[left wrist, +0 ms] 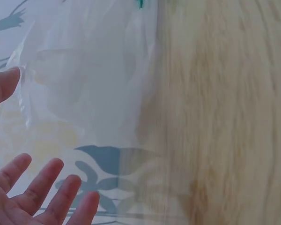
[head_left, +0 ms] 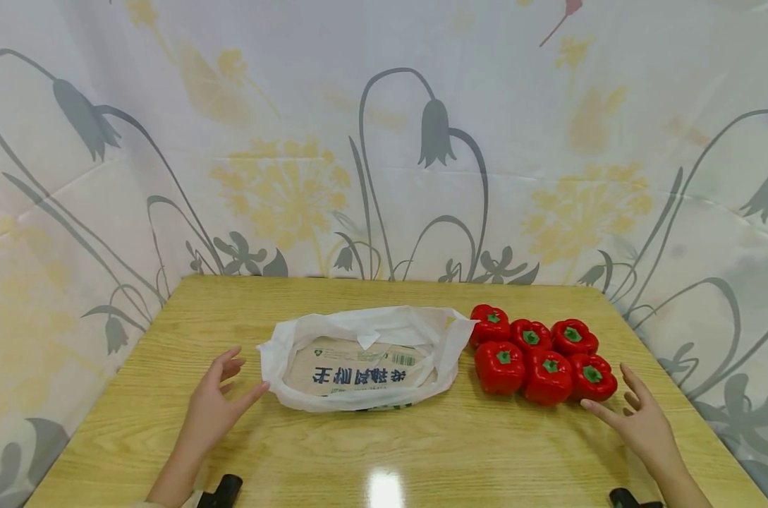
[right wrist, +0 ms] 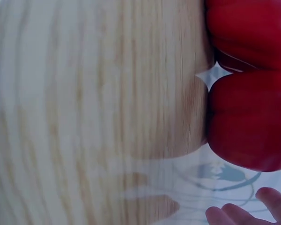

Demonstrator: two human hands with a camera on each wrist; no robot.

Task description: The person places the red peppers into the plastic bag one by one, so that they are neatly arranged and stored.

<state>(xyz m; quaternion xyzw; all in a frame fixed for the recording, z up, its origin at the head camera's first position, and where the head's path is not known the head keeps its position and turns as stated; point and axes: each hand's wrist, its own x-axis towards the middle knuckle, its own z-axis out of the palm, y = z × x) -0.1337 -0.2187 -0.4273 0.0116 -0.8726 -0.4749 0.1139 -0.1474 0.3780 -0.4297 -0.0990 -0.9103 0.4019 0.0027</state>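
A white plastic bag (head_left: 450,353) with its mouth spread wide lies on the wooden table, left of centre. Printed lettering shows on the tan surface inside it. My left hand (head_left: 217,398) is at the bag's left edge, fingers spread, thumb tip right at the rim; the left wrist view has the bag's side (left wrist: 93,75) beyond the fingers. To the right of the bag, several red bell peppers (head_left: 549,377) with green stems stand in two rows. Beside the nearest right pepper (right wrist: 250,119) my right hand (head_left: 644,420) hovers with fingers apart, holding nothing.
The wooden table (head_left: 422,451) reaches back to a patterned curtain (head_left: 384,176) with grey flowers, which also hangs along both sides. The rearmost left pepper (head_left: 488,324) stands against the bag's right edge.
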